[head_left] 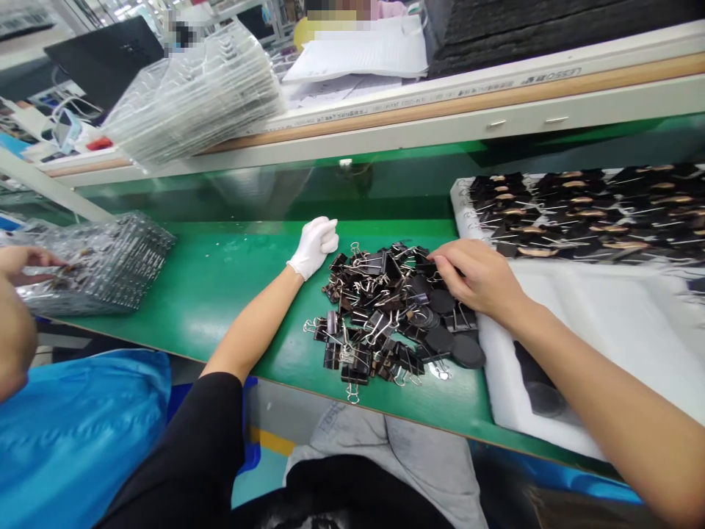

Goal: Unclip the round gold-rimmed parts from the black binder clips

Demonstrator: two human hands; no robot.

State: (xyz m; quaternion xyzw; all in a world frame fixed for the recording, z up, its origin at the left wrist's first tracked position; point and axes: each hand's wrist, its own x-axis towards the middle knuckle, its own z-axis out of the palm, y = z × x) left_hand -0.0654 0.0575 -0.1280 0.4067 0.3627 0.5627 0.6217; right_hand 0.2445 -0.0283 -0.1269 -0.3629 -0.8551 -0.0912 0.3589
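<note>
A heap of black binder clips (374,286) with silver wire handles lies on the green tabletop (220,272). My left hand (315,246), in a white glove, rests at the heap's upper left edge. Its fingers are curled in and nothing shows in them. Bare and bent over the right side of the heap is my right hand (478,278), thumb and forefinger drawn together. What lies between those fingertips is hidden. Just below this hand, several flat black round discs (467,351) lie among the clips.
At right, a white foam tray (496,382) adjoins another full of clipped black pieces (573,209). Clear plastic trays (203,95) are stacked on the shelf ledge (396,125). At left, a co-worker's hand (33,263) touches another plastic tray stack (121,257).
</note>
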